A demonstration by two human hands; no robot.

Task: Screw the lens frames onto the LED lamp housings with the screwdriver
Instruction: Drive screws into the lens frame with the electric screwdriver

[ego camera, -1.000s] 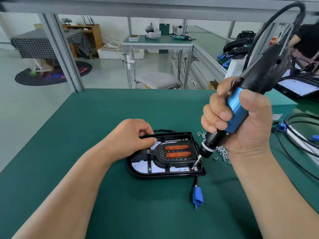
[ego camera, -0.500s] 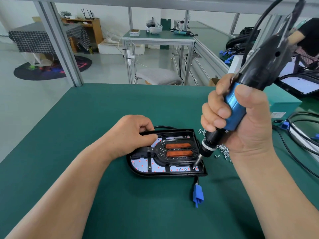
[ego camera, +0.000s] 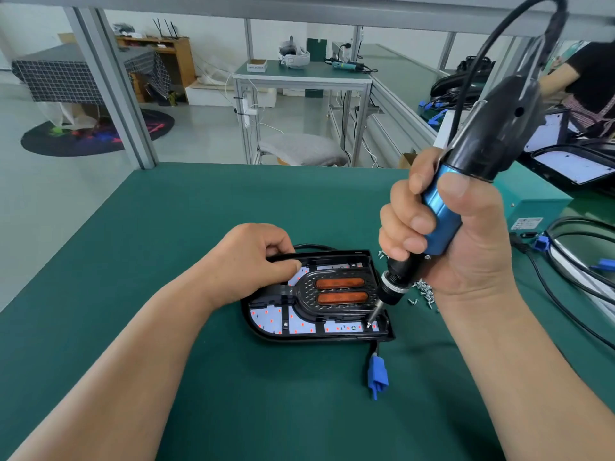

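One screw (ego camera: 368,325) sits just below our right hand (ego camera: 466,254).
We grip the screwdriver (ego camera: 441,214) tilted, so it may slip; our left hand (ego camera: 246,261) pinches the lamp housing (ego camera: 299,339).

The black lamp housing (ego camera: 263,332) lay flat, its rounded end to the left and its white LED board showing. The black lens frame (ego camera: 336,312), with two orange strips, sat inside it. The blue-and-black screwdriver (ego camera: 442,221) stood tilted, its bit on the housing's near right corner.
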